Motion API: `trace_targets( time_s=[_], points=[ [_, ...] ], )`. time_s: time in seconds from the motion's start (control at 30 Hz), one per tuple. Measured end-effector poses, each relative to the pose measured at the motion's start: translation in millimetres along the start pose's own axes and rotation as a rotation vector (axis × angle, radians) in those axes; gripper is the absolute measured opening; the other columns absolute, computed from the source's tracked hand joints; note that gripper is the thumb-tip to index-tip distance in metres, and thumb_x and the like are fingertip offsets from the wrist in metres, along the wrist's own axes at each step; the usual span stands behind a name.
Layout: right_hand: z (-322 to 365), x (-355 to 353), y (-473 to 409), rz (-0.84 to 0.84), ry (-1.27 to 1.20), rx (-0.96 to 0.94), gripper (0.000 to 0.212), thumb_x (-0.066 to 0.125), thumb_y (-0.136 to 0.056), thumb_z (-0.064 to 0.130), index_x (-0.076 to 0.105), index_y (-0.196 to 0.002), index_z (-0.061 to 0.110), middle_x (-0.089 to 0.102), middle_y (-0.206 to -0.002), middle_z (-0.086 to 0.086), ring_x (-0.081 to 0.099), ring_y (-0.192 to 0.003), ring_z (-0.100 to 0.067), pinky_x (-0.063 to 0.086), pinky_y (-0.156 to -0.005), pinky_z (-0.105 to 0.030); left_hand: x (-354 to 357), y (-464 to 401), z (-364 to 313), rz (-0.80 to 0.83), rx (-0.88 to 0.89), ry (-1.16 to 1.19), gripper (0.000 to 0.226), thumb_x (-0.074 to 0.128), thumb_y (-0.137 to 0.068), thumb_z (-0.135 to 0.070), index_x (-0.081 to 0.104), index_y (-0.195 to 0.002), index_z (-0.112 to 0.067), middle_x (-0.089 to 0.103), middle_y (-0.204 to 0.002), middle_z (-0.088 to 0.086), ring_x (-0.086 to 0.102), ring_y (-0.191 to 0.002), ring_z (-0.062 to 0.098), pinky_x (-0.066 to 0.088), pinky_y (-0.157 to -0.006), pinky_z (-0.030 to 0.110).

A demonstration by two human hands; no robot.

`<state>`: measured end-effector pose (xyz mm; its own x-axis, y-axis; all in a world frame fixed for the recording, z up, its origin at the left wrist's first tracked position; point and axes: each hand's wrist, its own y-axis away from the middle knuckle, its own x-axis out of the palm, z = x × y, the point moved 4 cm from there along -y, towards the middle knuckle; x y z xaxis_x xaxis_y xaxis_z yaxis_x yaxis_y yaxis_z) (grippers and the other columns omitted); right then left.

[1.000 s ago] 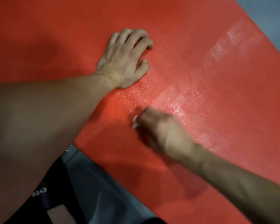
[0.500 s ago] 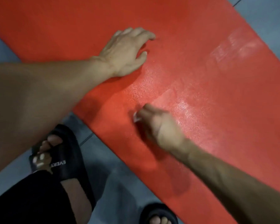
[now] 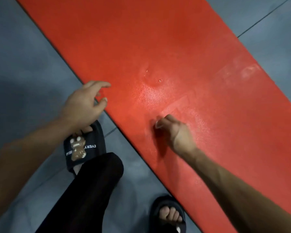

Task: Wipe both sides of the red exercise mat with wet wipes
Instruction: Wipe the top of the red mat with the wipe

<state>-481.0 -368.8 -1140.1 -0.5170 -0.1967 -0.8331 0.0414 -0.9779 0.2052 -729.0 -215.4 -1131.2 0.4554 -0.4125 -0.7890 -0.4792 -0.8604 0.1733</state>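
I see the right hand (image 3: 175,132) curled into a fist on a small white wet wipe (image 3: 157,123), only a scrap showing at the fingertips, pressed down on the red mat (image 3: 183,47) near its closer long edge. Sheen and a few droplets (image 3: 160,80) on the mat just past the fist. Left hand (image 3: 86,103) loose, fingers relaxed and spread, gripping nothing; it hangs over the mat's near edge, and I can't tell if it touches. Mat lies flat on grey floor tiles (image 3: 23,56), running diagonally. Below: two black slides, the left slide (image 3: 84,147) with a bear graphic, the right slide (image 3: 168,214) by the mat edge; black trouser leg (image 3: 91,190).
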Motion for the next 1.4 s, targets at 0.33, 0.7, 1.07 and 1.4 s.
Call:
trace_targets(
  time_s=[0.33,0.7,1.07,1.4],
  points=[
    [-29,-5,-11,-0.184,0.018,0.142,0.019,0.053,-0.107,0.029,0.062,-0.097,0.015,0.056,-0.091,0.001,0.062,-0.067,-0.023,0.054,-0.058,-0.041,50,25,30,-0.001,-0.248,0.281,0.037,0.062,-0.096,-0.013,0.062,-0.131,-0.026,0.061,-0.127,-0.009,0.066,-0.097,0.005,0.053,-0.095,0.033],
    [20,30,-18,-0.008,-0.036,-0.103,0.007,0.057,-0.104,0.024,0.062,-0.099,0.021,0.057,-0.095,0.005,0.058,-0.073,-0.014,0.053,-0.068,-0.036,48,31,25,0.038,-0.209,0.188,0.040,0.060,-0.094,-0.008,0.064,-0.132,-0.020,0.059,-0.120,-0.010,0.065,-0.099,0.010,0.048,-0.090,0.028],
    [65,65,-1,0.144,-0.032,-0.201,0.017,0.062,-0.092,0.008,0.063,-0.106,0.017,0.057,-0.110,-0.001,0.065,-0.079,-0.030,0.051,-0.067,-0.034,42,36,23,0.060,-0.243,0.196,0.040,0.055,-0.098,-0.010,0.062,-0.135,-0.023,0.059,-0.113,-0.011,0.062,-0.098,0.011,0.046,-0.089,0.029],
    [-8,-11,-46,-0.085,0.174,0.222,0.013,0.057,-0.100,0.021,0.067,-0.098,0.013,0.060,-0.095,0.001,0.068,-0.070,-0.022,0.049,-0.051,-0.025,39,35,26,0.059,-0.269,0.251,0.041,0.052,-0.100,-0.007,0.062,-0.136,-0.021,0.057,-0.116,-0.010,0.054,-0.100,0.007,0.039,-0.091,0.022]
  ],
)
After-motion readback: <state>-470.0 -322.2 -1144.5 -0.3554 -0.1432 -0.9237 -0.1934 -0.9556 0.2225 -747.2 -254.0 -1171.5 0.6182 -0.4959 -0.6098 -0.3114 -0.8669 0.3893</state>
